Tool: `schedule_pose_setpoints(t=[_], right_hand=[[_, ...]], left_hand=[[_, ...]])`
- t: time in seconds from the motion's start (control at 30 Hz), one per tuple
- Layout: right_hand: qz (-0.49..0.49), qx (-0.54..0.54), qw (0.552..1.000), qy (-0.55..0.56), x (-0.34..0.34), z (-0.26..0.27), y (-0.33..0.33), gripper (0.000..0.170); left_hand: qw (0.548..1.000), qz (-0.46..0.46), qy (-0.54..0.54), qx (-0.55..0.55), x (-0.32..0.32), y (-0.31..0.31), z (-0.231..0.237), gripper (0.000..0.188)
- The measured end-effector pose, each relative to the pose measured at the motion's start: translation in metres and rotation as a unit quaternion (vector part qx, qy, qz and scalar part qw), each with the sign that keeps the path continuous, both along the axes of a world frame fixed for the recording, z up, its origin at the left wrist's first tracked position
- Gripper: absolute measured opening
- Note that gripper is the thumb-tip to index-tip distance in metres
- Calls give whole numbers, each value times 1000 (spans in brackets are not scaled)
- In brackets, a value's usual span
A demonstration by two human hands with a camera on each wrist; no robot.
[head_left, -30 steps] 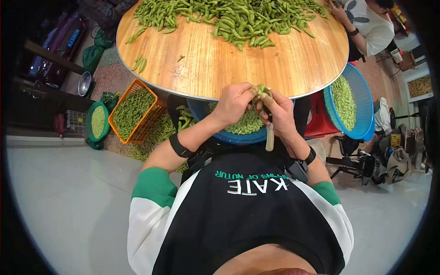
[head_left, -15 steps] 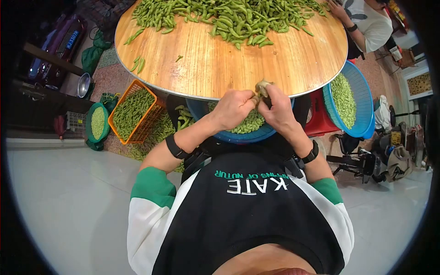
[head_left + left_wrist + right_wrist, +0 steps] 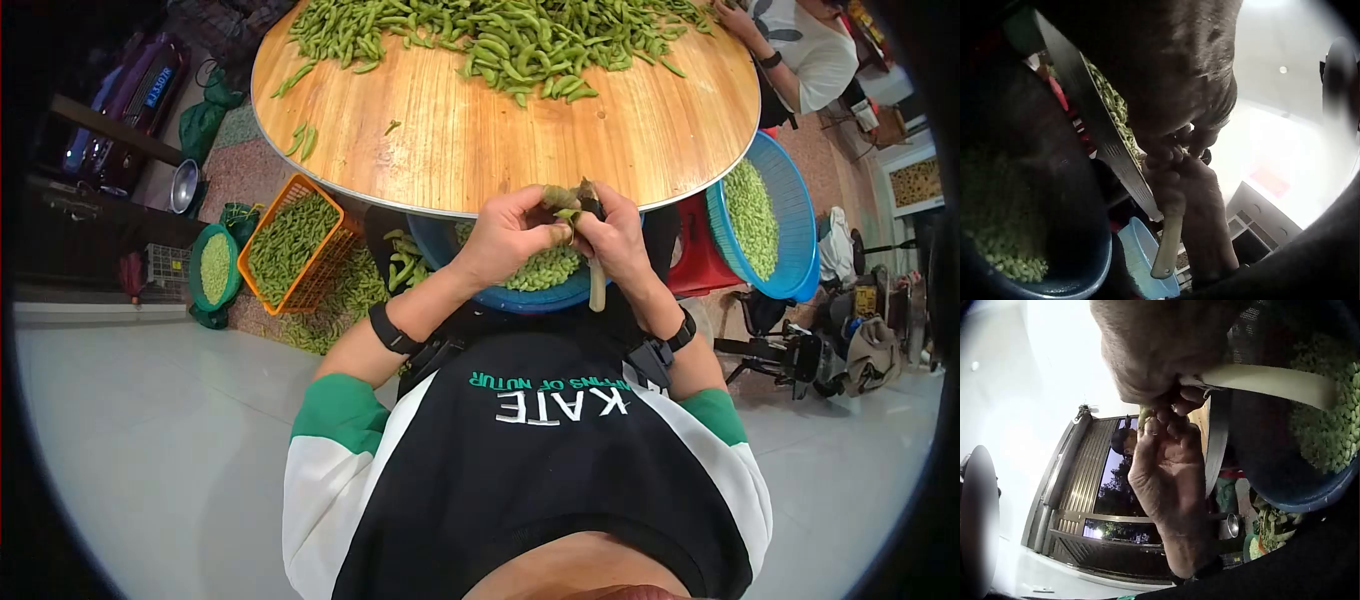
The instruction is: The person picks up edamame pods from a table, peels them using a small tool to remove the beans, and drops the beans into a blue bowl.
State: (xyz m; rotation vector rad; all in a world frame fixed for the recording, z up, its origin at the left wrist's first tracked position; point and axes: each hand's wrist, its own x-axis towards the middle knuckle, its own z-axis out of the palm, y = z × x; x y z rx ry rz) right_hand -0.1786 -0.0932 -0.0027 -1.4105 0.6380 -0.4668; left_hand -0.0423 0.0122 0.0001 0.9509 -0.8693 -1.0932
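Note:
Over the near edge of the round wooden table [image 3: 460, 165], both hands meet at the fingertips. My left hand [image 3: 510, 240] pinches a green bean pod [image 3: 567, 214] between thumb and fingers. Close against it, my right hand [image 3: 617, 243] grips a tool by its pale, flat handle [image 3: 597, 287], which sticks out below the palm; its working end is hidden by the fingers. The right wrist view also shows this handle [image 3: 1272, 382] jutting out toward the beans. Directly below the hands sits a blue basin [image 3: 520, 303] holding shelled green beans [image 3: 543, 270].
A large heap of pods [image 3: 540, 45] covers the table's far side. To the left stand an orange crate [image 3: 330, 262] of pods and a green basin [image 3: 233, 275] of beans. A blue basket [image 3: 795, 215] of beans is at right. Another person [image 3: 815, 60] sits far right.
The tool's handle, hidden half a second ago, shows again below my right hand. My left fingers have shifted, and the green pod between the hands is more visible.

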Motion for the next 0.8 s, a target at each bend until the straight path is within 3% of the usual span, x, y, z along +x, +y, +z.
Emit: schedule_pose_setpoints(t=[0.13, 0.17, 0.23, 0.27, 0.33, 0.4, 0.47, 0.53, 0.8], right_hand=[[-6, 6, 1000, 5, 1, 9, 8, 14], [-6, 5, 1000, 5, 0, 6, 8, 14], [-6, -126, 991, 41, -3, -2, 8, 16], [-6, -126, 991, 42, -4, -4, 8, 16], [35, -197, 980, -26, -5, -5, 7, 21], [35, -191, 980, -38, -5, 1, 10, 24], [33, -186, 981, -49, -8, 10, 11, 27], [104, 4, 994, -11, -14, 16, 9, 31], [114, 139, 981, -71, -14, 9, 15, 35]], left_hand=[[998, -33, -8, 51, 11, 1, -14, 19], [999, -25, 34, 33, 11, 0, -16, 18], [997, -17, 77, 18, 9, -1, -8, 17], [994, 3, 101, 28, 9, 0, -3, 13], [991, 27, 125, 39, 11, 3, 3, 10], [987, -1, 125, 105, 18, 5, 5, 7], [988, -8, 118, 102, 19, 5, -5, 6], [988, -12, 112, 101, 18, 7, -9, 7], [991, -15, 86, 100, 20, 6, -11, 5]])
